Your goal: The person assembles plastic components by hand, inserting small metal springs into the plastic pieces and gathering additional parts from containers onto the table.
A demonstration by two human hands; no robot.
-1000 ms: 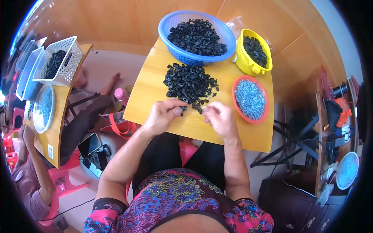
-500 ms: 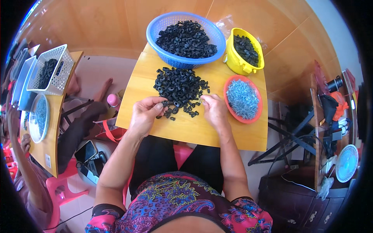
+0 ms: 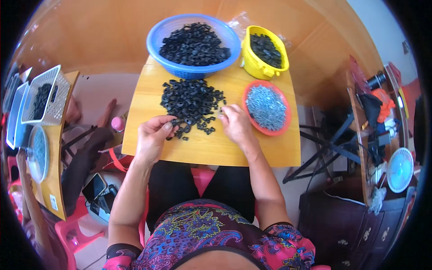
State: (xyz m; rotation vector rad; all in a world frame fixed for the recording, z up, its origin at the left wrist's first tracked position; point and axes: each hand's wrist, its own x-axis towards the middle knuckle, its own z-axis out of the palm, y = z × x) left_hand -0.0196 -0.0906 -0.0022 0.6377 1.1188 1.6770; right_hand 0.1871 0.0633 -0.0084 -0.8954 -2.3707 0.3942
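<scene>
Both hands are sitting lower now — left hand (image 3: 153, 135) is pinching small black plastic pieces (image 3: 191, 101) on the yellow wooden table (image 3: 252, 148); right hand (image 3: 235, 123) is curling, grip unclear.

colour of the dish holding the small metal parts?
Orange-red dish, right of the black pile; head view.

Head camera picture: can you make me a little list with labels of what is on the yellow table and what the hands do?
Table: small yellow wooden table
Middle: loose pile of black parts
Back: blue basket and yellow tub, both holding black parts
Right: red dish of small silvery pieces
Left hand: fingertips at the pile's near edge
Right hand: between pile and red dish
</scene>
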